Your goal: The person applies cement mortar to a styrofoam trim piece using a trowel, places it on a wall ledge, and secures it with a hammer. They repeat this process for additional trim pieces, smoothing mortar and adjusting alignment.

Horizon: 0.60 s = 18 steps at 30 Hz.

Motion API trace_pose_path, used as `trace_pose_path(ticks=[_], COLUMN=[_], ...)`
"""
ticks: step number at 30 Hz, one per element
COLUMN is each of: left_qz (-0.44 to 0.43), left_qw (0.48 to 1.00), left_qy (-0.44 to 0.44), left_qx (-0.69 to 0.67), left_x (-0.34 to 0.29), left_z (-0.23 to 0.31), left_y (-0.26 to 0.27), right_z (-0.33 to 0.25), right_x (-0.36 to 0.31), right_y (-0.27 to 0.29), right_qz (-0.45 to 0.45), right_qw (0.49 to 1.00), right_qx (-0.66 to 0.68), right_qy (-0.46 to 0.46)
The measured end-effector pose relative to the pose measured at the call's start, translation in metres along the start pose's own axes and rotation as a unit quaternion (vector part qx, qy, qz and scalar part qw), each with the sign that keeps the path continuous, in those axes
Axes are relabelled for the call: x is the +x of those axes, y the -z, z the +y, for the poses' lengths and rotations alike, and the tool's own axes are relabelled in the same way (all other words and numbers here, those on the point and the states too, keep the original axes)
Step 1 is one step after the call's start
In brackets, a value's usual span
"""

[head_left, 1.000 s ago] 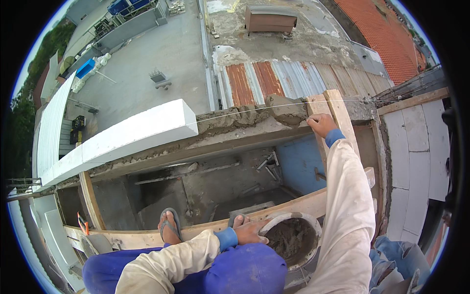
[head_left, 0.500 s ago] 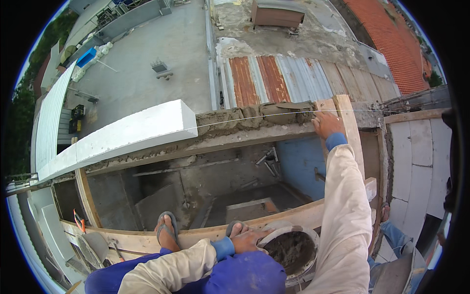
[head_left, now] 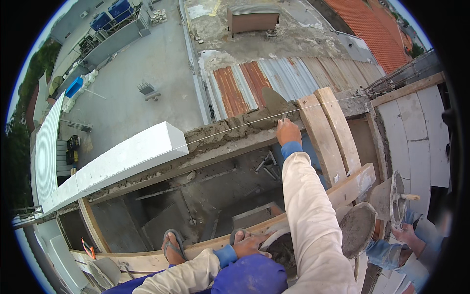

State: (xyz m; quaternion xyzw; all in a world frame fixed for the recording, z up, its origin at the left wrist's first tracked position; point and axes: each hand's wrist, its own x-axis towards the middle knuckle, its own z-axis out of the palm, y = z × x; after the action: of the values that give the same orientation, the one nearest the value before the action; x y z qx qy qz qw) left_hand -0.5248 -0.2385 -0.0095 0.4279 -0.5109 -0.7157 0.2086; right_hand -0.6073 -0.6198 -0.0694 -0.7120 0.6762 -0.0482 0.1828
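My right hand is closed round a trowel, its handle mostly covered by my fingers. The grey trowel blade tilts up over the mortar bed on top of the wall. A taut white string runs just above that bed, close to my knuckles. To the left, a row of white blocks sits on the same wall. My left hand lies with fingers stretched out at the rim of a mortar bucket; my right arm hides part of the bucket.
Planks cross the wall right of my hand. My sandalled feet rest on a wooden board beside a deep opening. At right, a co-worker's hand is by a mortar-smeared tool; a round mortar pan stands nearby.
My right hand has moved left, away from the planks, and the trowel blade has turned upward. The view has shifted; the mortar pan and the co-worker's hand now show at right.
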Motion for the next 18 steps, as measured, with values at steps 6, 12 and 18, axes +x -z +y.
trace_pose_path(ticks=[6,12,18], left_qz=[-0.028,-0.030,0.008], left_qw=[0.999,0.997,1.000], left_qy=[0.037,0.051,-0.001], left_qx=[-0.006,-0.058,-0.021], left_x=[0.002,0.002,0.001], left_z=[-0.007,-0.004,0.003], left_y=[-0.001,0.003,0.003], right_z=[0.026,0.027,0.037], right_x=[0.031,0.043,0.043], right_y=[-0.001,0.008,0.012], right_qz=[0.022,0.060,0.153], right_qw=[0.998,0.994,0.984], right_qx=[-0.006,-0.030,-0.017], right_qy=[-0.053,-0.090,-0.092])
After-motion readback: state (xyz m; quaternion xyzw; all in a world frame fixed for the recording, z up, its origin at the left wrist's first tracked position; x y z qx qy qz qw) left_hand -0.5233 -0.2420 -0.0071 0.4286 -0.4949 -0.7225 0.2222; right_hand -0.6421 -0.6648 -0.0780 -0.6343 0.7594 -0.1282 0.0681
